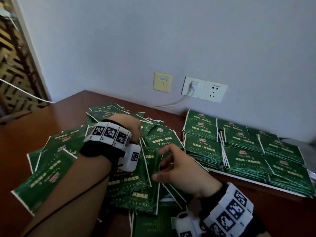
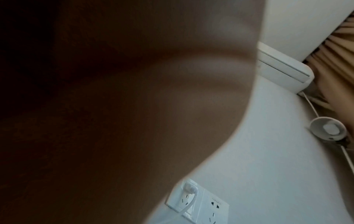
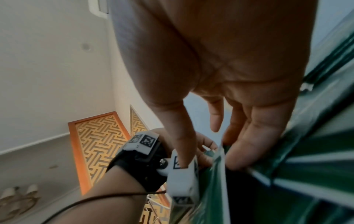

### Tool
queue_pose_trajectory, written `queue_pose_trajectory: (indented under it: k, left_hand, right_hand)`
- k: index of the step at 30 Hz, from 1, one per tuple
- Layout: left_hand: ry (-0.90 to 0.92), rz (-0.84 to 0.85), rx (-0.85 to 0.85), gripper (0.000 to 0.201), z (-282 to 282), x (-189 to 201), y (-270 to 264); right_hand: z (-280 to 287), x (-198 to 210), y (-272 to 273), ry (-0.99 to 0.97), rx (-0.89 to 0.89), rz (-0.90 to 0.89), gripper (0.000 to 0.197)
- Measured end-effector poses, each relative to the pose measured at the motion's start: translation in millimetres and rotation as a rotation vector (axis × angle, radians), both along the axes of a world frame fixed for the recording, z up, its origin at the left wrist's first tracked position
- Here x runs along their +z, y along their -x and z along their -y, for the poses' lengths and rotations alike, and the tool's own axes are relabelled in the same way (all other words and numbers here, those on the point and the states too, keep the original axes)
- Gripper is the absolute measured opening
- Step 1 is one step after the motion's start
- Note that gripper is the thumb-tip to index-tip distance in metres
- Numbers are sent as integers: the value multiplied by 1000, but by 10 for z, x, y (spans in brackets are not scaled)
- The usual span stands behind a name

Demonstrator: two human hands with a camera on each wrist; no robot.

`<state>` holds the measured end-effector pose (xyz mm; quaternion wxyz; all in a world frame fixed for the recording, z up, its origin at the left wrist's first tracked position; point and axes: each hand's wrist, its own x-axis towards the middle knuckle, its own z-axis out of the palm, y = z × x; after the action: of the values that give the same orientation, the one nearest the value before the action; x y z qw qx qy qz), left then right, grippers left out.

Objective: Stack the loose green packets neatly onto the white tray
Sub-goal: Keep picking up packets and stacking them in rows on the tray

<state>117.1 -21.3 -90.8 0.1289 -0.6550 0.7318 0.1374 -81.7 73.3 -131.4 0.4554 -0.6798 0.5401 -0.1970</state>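
A heap of loose green packets (image 1: 51, 168) covers the middle of the brown table. At the right, the white tray (image 1: 248, 180) carries tidy stacks of green packets (image 1: 244, 158) in several piles. My left hand (image 1: 135, 130) reaches down into the heap, and its fingers (image 3: 205, 144) curl round a few packets standing on edge (image 1: 150, 161). My right hand (image 1: 169, 166) hovers beside that bundle with thumb and fingers spread. Its fingertips (image 3: 237, 157) touch the bundle's edge (image 3: 220, 157). The left wrist view is mostly blocked by the dark hand.
The table (image 1: 22, 139) stands against a pale wall with a yellow plate (image 1: 162, 82) and white sockets (image 1: 204, 90); a plugged-in cable (image 1: 172, 104) runs down onto the table. More loose packets (image 1: 150, 226) lie near the front edge.
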Motion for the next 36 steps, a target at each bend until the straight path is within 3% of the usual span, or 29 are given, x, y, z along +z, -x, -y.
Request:
queue_pose_trajectory:
  k: [5, 12, 17, 19, 21, 23, 25, 32, 36]
  left_hand:
    - [77, -59, 35, 21, -43, 7, 5]
    - [251, -523, 62, 23, -22, 161, -121]
    - [338, -789, 99, 31, -21, 187, 21]
    - [338, -773, 66, 30, -30, 193, 114]
    - [270, -713, -14, 51, -75, 194, 194]
    - [183, -636, -81, 66, -147, 211, 262]
    - [113, -553, -140, 67, -206, 232, 320]
    - [82, -327, -275, 40, -217, 155, 418]
    - [130, -390, -320, 11, -214, 210, 409]
  right_hand:
    - [-102, -66, -108, -5, -16, 77, 51]
    - [-22, 51, 236, 165, -70, 115, 21]
    - [9, 76, 464, 104, -193, 282, 31]
    - [12, 105, 548, 85, -183, 253, 54]
    - [38, 120, 608, 87, -158, 171, 67]
    - [67, 105, 642, 163, -124, -4, 67]
    - [69, 94, 646, 271, -100, -222, 60]
    - [42, 79, 621, 392, -40, -317, 36]
    - [17, 84, 635, 463, -7, -381, 28]
